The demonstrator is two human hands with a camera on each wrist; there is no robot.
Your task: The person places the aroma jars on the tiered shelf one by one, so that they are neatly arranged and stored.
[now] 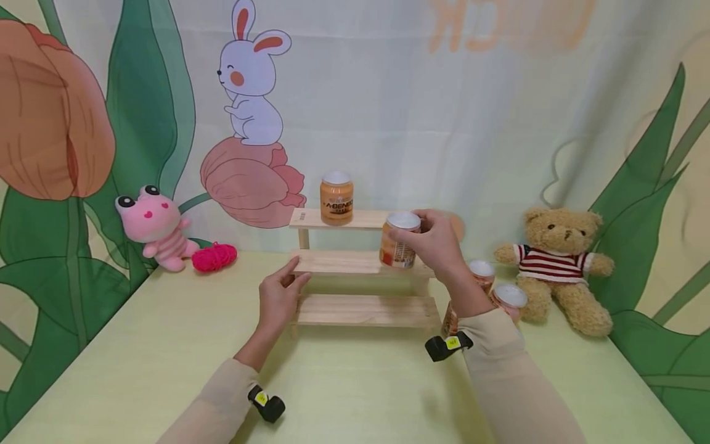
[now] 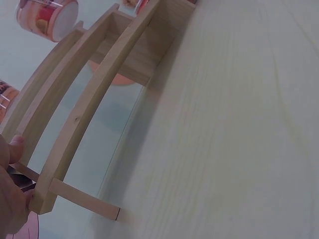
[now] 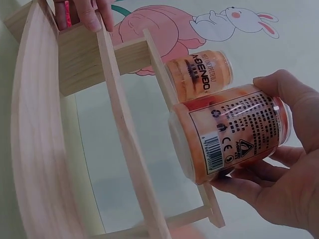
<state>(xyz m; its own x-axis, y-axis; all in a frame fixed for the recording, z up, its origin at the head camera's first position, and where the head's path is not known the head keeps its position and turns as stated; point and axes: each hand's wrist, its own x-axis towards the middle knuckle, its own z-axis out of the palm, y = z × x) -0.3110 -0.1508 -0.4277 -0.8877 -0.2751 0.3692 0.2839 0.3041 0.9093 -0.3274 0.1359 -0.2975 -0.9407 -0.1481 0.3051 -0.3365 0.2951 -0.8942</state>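
Note:
A three-tier wooden display rack (image 1: pixel 363 310) stands on the table. On its left end, my left hand (image 1: pixel 279 295) pinches the edge of the middle tier between thumb and fingers. My right hand (image 1: pixel 440 245) grips a white-lidded jar (image 1: pixel 397 250) with an orange label round its upper part. That jar is upright in front of the top tier's right half, and its base overlaps the middle tier in the head view. The right wrist view shows its barcode label (image 3: pixel 213 152) and bottom. A second orange jar (image 1: pixel 336 200) sits on the top tier, left of centre.
Several more jars (image 1: pixel 508 297) stand right of the rack, partly hidden by my right forearm. A teddy bear (image 1: pixel 560 265) in a striped sweater sits at the right. At the back left are a pink frog plush (image 1: pixel 158 228) and a pink yarn bundle (image 1: pixel 215 257). A printed curtain (image 1: pixel 388 123) hangs behind.

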